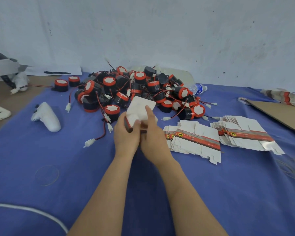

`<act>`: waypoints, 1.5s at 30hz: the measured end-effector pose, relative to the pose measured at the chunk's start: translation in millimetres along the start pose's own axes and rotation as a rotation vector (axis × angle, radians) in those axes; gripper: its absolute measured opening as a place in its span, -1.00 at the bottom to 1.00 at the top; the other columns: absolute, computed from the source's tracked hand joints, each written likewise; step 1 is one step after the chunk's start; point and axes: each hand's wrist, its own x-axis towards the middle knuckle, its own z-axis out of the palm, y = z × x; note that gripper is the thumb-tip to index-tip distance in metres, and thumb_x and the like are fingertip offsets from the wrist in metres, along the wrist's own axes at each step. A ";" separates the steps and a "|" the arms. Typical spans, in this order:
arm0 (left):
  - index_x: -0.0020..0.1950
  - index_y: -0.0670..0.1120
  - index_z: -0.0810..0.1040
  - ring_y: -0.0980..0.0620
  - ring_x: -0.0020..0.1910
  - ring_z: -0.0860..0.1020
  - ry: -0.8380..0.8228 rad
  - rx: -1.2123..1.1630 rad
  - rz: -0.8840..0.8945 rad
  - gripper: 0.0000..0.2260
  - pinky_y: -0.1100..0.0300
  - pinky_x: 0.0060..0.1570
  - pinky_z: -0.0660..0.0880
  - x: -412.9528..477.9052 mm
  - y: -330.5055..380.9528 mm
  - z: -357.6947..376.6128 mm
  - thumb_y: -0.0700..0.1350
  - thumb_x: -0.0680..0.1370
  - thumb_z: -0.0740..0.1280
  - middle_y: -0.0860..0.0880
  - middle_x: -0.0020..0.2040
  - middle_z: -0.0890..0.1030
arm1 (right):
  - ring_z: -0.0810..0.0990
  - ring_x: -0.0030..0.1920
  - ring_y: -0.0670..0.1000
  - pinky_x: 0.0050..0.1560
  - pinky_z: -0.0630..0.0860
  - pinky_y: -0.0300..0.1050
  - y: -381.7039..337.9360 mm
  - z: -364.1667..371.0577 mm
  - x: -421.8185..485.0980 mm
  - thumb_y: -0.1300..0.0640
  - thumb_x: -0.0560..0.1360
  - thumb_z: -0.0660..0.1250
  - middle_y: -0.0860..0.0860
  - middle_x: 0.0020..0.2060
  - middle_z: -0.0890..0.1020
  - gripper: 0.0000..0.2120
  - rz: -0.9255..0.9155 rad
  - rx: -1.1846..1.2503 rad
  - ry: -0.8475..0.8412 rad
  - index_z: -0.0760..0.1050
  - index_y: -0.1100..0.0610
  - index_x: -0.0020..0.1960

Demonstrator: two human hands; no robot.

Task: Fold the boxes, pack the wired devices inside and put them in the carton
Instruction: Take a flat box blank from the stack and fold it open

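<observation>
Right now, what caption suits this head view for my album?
Left hand and right hand fold a white box over a blue cloth, beside wired devices and stacks of flat boxes.

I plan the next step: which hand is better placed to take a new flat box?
Right, probably. The right hand is beside the nearest stack of flat boxes; the left hand, gripping the folded box, would have to cross over.

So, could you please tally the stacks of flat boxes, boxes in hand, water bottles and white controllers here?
Stacks of flat boxes: 3
Box in hand: 1
Water bottle: 1
White controller: 1
Total: 6
</observation>
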 end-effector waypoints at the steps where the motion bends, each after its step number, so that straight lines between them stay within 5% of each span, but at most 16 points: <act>1: 0.35 0.03 0.39 0.06 0.09 0.50 0.030 -0.050 -0.053 -0.66 0.17 0.01 0.49 0.7 -2.0 -2.1 -0.16 0.58 0.24 0.06 0.19 0.50 | 0.50 -0.03 -0.13 -0.09 0.45 -0.39 0.7 -3.4 1.5 0.34 0.54 0.15 -0.08 0.04 0.49 -0.40 0.012 0.109 0.121 0.14 -0.01 0.52; 4: 0.18 0.14 0.42 0.03 0.11 0.50 0.058 -0.218 -0.172 -0.71 0.17 -0.04 0.48 0.4 -1.1 -4.2 -0.21 0.58 0.15 0.06 0.16 0.52 | 0.47 -0.05 -0.19 -0.01 0.45 -0.42 10.0 -18.7 8.1 0.27 0.58 0.17 -0.08 0.02 0.47 -0.64 0.138 0.268 0.514 0.38 0.12 0.37; 7: -0.03 0.20 0.50 0.00 0.10 0.55 -0.029 -0.289 -0.181 -0.64 0.03 0.04 0.54 -2.1 5.5 -1.4 -0.27 0.57 0.11 0.11 0.04 0.57 | 0.59 0.02 -0.09 -0.13 0.57 -0.18 17.8 -28.5 9.2 -0.06 0.61 0.18 0.04 0.06 0.57 -0.62 0.478 0.514 0.236 0.38 0.08 0.35; 9: -0.07 0.20 0.55 0.00 0.07 0.55 -0.062 -0.294 -0.156 -0.58 0.04 0.01 0.53 -3.2 7.1 -1.4 -0.32 0.52 0.10 0.12 0.02 0.59 | 0.62 0.00 -0.04 -0.19 0.55 -0.24 20.4 -30.0 6.9 -0.13 0.60 0.17 0.03 0.05 0.62 -0.69 0.554 0.614 0.033 0.49 0.03 0.20; 16: 0.12 0.16 0.56 0.16 -0.02 0.55 -0.058 -0.271 -0.098 -0.60 0.42 -0.32 0.47 -1.4 4.5 -3.3 -0.29 0.55 0.10 0.16 0.05 0.59 | 0.70 -0.08 0.06 -0.17 0.64 -0.08 21.3 -30.9 9.3 -0.05 0.53 0.32 0.07 -0.05 0.68 -0.83 0.641 0.860 -0.015 0.54 0.04 -0.01; 20: 0.09 0.17 0.59 0.30 0.04 0.56 -0.138 -0.227 -0.008 -0.65 0.40 -0.09 0.50 -4.2 5.1 1.4 -0.23 0.57 0.16 0.26 0.03 0.64 | 0.63 0.01 0.08 -0.06 0.59 -0.04 23.1 -20.9 7.6 0.14 0.51 0.29 0.08 -0.03 0.65 -0.92 0.638 0.728 0.005 0.51 0.06 0.00; 22: 0.13 0.19 0.56 0.22 0.16 0.55 -0.186 -0.311 -0.068 -0.80 0.23 0.15 0.52 -4.7 7.7 2.9 -0.02 0.56 0.25 0.19 0.17 0.61 | 0.59 0.00 0.08 -0.08 0.59 -0.03 22.0 -20.1 7.9 0.26 0.52 0.21 0.07 -0.05 0.61 -0.85 0.649 0.738 0.087 0.48 0.06 -0.01; 25: 0.35 0.10 0.43 0.02 0.30 0.49 -0.232 -0.362 -0.138 -0.40 0.03 0.31 0.43 -5.9 8.2 6.5 0.38 0.42 0.28 0.04 0.32 0.51 | 0.64 -0.15 0.05 -0.29 0.61 -0.07 17.8 -22.5 9.8 0.28 0.57 0.20 0.12 -0.17 0.66 -0.88 0.727 1.077 0.096 0.50 0.20 0.02; 29: 0.30 0.00 0.49 0.01 0.16 0.58 -0.181 -0.437 -0.229 -0.20 -0.02 0.27 0.47 -9.5 10.9 5.2 0.46 0.22 0.22 -0.02 0.18 0.62 | 0.61 0.10 0.08 0.17 0.53 0.07 6.0 -14.1 11.2 -0.26 0.56 0.11 0.06 0.01 0.67 -0.51 0.653 0.644 -0.029 0.55 0.11 0.10; 31: 0.32 0.00 0.49 0.00 0.19 0.57 -0.147 -0.507 -0.267 -0.19 -0.03 0.28 0.46 -3.9 9.5 0.8 0.46 0.22 0.23 -0.02 0.21 0.61 | 0.51 0.25 0.03 0.34 0.39 0.04 8.4 -21.0 15.1 -0.39 0.51 0.01 -0.01 0.20 0.59 -0.39 0.586 0.811 0.108 0.51 0.00 0.25; 34: 0.20 0.11 0.52 0.04 0.13 0.59 -0.178 -0.453 -0.233 -0.33 0.07 0.12 0.55 -5.0 9.3 1.1 0.43 0.21 0.24 0.04 0.13 0.63 | 0.58 0.19 -0.03 0.23 0.48 -0.07 18.2 -38.6 16.0 -0.29 0.59 -0.02 -0.06 0.11 0.66 -0.52 0.499 1.235 0.190 0.57 -0.06 0.14; 36: 0.08 0.19 0.50 0.08 0.08 0.59 -0.188 -0.391 -0.206 -0.49 0.20 -0.06 0.55 -8.9 11.4 3.6 0.41 0.24 0.23 0.08 0.08 0.62 | 0.66 0.02 -0.01 0.07 0.59 -0.06 20.4 -38.2 12.0 -0.05 0.63 0.13 -0.01 -0.05 0.70 -0.72 0.517 1.195 0.178 0.57 0.03 0.07; 38: 0.01 0.22 0.47 0.13 0.07 0.56 -0.145 -0.380 -0.166 -0.59 0.30 -0.12 0.50 -8.8 13.0 2.5 0.38 0.28 0.22 0.12 0.06 0.59 | 0.64 0.05 0.03 0.10 0.58 -0.01 15.3 -32.7 9.0 0.10 0.63 0.16 0.03 -0.03 0.68 -0.81 0.488 1.107 0.125 0.56 0.02 0.04; 42: 0.08 0.22 0.46 0.20 0.05 0.54 -0.110 -0.395 -0.086 -0.58 0.47 -0.27 0.48 -8.3 13.4 0.2 0.36 0.31 0.20 0.18 0.07 0.56 | 0.56 0.22 0.13 0.25 0.49 0.10 7.4 -29.4 9.8 -0.13 0.61 0.12 0.05 0.03 0.68 -0.65 0.525 1.200 0.030 0.57 0.06 0.12; 45: 0.00 0.26 0.46 0.23 0.01 0.54 -0.101 -0.376 -0.074 -0.73 0.51 -0.30 0.46 -8.3 11.2 1.4 0.32 0.37 0.22 0.22 0.01 0.56 | 0.57 0.21 0.14 0.22 0.52 0.09 11.1 -32.3 8.8 -0.03 0.63 0.15 0.07 0.03 0.67 -0.73 0.521 1.236 0.041 0.55 0.07 0.11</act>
